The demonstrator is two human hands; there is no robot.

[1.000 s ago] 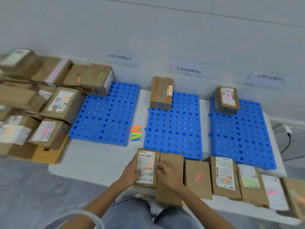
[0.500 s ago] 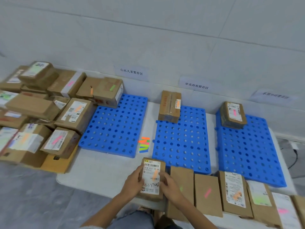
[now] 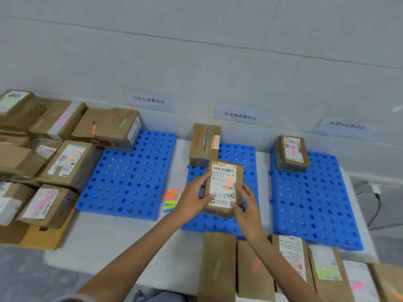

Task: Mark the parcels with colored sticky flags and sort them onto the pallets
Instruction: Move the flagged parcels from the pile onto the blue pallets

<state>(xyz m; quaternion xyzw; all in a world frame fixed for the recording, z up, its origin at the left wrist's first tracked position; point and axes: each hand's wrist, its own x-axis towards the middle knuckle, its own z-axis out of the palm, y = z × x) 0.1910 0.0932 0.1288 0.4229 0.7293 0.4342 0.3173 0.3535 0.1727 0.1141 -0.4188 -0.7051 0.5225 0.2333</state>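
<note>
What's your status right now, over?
The left hand and right hand grip the orange-flagged parcel. Held above the middle pallet. A second parcel sits at its far end, not in the way.

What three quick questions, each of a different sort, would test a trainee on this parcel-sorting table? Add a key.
1. True or false: the brown cardboard parcel with the handwritten white label is held by both the left hand and the right hand.
2. The sticky flag on that parcel is: A green, B orange, C pink.
3. Fill the gap: the small brown parcel lying on the right blue perforated plastic pallet carries a ___ flag.
Key: 1 true; 2 B; 3 pink.
</note>
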